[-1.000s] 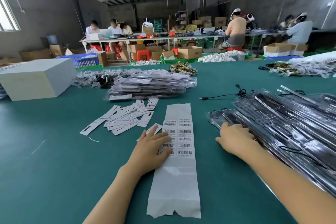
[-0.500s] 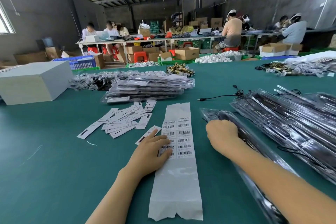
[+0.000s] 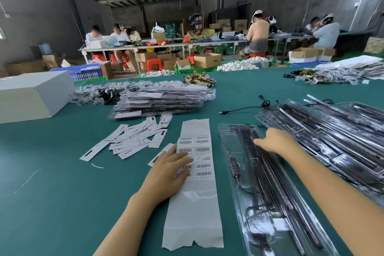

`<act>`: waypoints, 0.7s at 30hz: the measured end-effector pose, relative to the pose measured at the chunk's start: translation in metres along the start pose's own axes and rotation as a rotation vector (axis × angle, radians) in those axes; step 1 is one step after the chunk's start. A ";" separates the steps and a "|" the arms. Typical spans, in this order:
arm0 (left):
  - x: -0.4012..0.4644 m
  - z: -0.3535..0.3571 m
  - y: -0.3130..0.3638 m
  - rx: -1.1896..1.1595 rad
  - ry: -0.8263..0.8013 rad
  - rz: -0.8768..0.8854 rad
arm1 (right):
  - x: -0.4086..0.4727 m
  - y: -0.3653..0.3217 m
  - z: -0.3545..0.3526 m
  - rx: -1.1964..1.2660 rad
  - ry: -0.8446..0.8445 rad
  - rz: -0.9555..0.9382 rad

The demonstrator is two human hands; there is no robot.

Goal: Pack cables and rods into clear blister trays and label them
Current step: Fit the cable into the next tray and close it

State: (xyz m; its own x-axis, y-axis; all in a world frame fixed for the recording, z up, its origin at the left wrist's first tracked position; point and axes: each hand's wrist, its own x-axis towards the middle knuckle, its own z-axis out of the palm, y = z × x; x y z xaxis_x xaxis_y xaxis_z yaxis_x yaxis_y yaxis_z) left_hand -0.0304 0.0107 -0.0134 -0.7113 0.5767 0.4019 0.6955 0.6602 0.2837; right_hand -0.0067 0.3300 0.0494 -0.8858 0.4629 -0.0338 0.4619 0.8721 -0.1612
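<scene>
Item: long clear plastic blister tray [image 3: 268,189] holding dark rods and a black cable, flat on the green bench [image 3: 52,183], long axis running away from the person, just right of the white barcode label strip [image 3: 195,172]. Right hand [image 3: 274,141], nearer, rests fingers-spread on the tray's far half. Left hand [image 3: 168,174] presses flat, fingers straight, on the labels beside it; a label must cross rightward.

bare table [image 3: 52,183] left, tray stack [image 3: 336,135] crowding right
</scene>
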 end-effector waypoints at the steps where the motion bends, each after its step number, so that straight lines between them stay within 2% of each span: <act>1: 0.000 0.001 0.001 -0.001 0.020 0.015 | 0.000 0.008 0.004 0.031 0.005 0.003; 3: 0.000 0.003 0.000 0.001 0.037 0.028 | -0.002 0.019 0.007 0.101 0.171 -0.039; 5: 0.000 0.003 -0.002 -0.005 0.028 0.023 | -0.004 0.027 0.003 -0.056 0.386 -0.063; 6: 0.000 0.004 -0.002 -0.016 0.028 0.021 | -0.004 0.029 -0.002 -0.202 0.388 -0.022; 7: 0.000 0.004 -0.003 -0.025 0.029 0.019 | -0.004 0.032 -0.008 -0.310 0.293 0.050; 9: -0.001 0.004 -0.002 -0.030 0.023 0.010 | -0.002 0.039 -0.014 -0.350 0.045 0.177; 11: -0.001 0.004 -0.001 -0.036 0.017 0.004 | -0.003 0.043 -0.012 -0.342 -0.041 0.213; 14: -0.001 0.003 0.000 -0.049 0.021 0.000 | -0.008 0.042 -0.013 -0.385 0.023 0.150; 18: -0.002 0.002 0.001 -0.048 0.027 0.015 | -0.017 0.036 -0.013 -0.440 0.095 -0.041; 21: -0.002 0.002 0.001 -0.052 0.025 0.010 | -0.024 0.023 -0.020 -0.480 0.198 -0.071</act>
State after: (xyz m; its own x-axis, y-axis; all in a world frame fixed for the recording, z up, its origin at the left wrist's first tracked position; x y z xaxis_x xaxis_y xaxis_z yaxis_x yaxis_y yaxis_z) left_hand -0.0283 0.0112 -0.0152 -0.7019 0.5708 0.4261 0.7075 0.6279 0.3243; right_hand 0.0257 0.3420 0.0663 -0.9114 0.3808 0.1558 0.4113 0.8553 0.3151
